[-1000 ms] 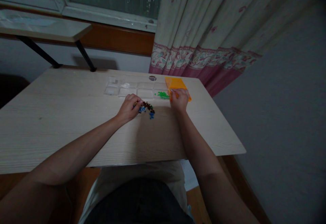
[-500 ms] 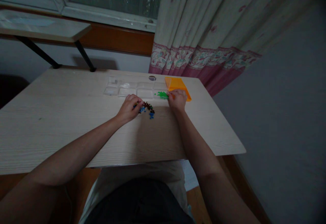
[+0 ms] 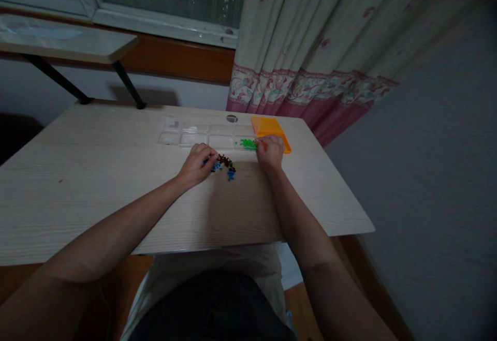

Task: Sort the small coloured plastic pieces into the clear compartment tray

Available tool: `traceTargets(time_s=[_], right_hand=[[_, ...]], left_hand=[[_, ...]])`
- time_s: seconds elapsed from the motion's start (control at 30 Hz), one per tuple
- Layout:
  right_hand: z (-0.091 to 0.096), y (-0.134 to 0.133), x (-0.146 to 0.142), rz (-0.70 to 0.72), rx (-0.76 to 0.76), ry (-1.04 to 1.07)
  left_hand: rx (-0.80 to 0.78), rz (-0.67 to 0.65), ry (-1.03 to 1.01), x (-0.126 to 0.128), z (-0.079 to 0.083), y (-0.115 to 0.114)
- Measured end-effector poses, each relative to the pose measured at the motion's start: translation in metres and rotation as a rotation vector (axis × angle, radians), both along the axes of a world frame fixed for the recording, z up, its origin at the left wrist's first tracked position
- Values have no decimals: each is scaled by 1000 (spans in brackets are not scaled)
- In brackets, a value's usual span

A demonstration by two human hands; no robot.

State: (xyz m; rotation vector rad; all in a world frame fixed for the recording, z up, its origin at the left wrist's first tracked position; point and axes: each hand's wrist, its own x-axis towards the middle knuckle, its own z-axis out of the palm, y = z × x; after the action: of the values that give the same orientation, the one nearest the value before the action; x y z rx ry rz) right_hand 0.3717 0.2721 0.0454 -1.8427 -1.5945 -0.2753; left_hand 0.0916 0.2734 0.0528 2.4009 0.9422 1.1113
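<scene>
My left hand (image 3: pixel 198 164) rests at the left side of a small pile of dark brown and blue pieces (image 3: pixel 225 161), its thumb and fingers pinched together; anything between them is too small to make out. A few blue pieces (image 3: pixel 231 176) lie at the near end of the pile. Over the right end of a clear compartment tray (image 3: pixel 207 134) is my right hand (image 3: pixel 271 150), fingers curled closed beside several small green pieces (image 3: pixel 247 144) in the tray's front right compartment. Its fingertips are partly hidden. Behind and beneath this hand sits an orange open box (image 3: pixel 268 126).
The pale wooden desk (image 3: pixel 116 191) carries a raised shelf (image 3: pixel 70 41) on black legs at the back left. A round dark hole (image 3: pixel 232 118) shows behind the tray. A patterned curtain (image 3: pixel 303 82) hangs behind the desk, and a wall (image 3: pixel 435 175) stands at the right.
</scene>
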Motion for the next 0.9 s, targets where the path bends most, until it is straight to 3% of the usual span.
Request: traceTargets(time_s=[0.3,0.63,0.9], right_hand=[[1,1,-3,0,-8,-8],[0,1,-5,32,-20,-21],[-1,1,-6,48,-2,6]], left_hand=[[177,-162,272,2,-5,-6],[248,-123,420,2,-12,-6],[226,-105,395,3,-12,-7]])
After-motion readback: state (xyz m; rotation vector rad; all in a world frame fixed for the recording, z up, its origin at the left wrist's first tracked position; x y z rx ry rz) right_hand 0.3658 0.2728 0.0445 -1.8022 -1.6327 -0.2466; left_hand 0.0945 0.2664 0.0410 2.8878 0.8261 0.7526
